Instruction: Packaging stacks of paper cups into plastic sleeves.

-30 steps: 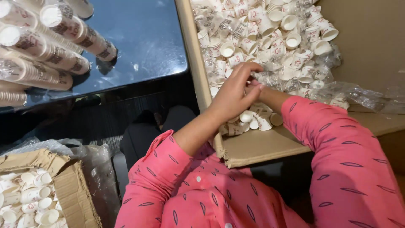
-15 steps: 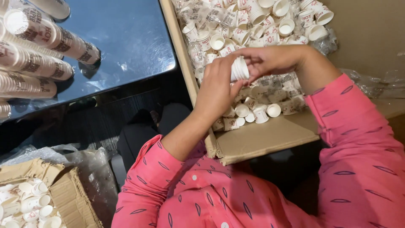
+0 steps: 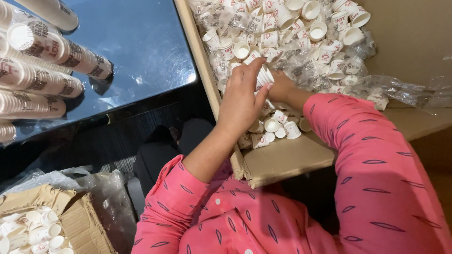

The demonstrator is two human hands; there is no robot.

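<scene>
1. A big cardboard box (image 3: 292,160) at the top right holds a loose heap of small white paper cups (image 3: 282,28) mixed with crumpled clear plastic wrap (image 3: 395,89); the cups lie at all angles, some mouth-up.
2. A few cups (image 3: 278,128) lie apart from the heap near the box's near edge, just beside the hands.
3. A second, smaller cardboard box (image 3: 75,221) at the bottom left also holds white cups, with clear plastic bunched along its far side.
4. On the dark glossy bench (image 3: 141,51), near its left edge, long sleeves of stacked cups (image 3: 56,47) lie on their sides.
5. The left hand (image 3: 242,101) reaches over the box's left wall, fingers curled around a short stack of nested cups (image 3: 264,76), its grip closed on it above the heap.
6. The right hand (image 3: 281,87) meets the stack from the other side, mostly hidden behind the left; I cannot tell how its grip stands.
7. Both forearms come out of pink patterned sleeves (image 3: 376,164).
</scene>
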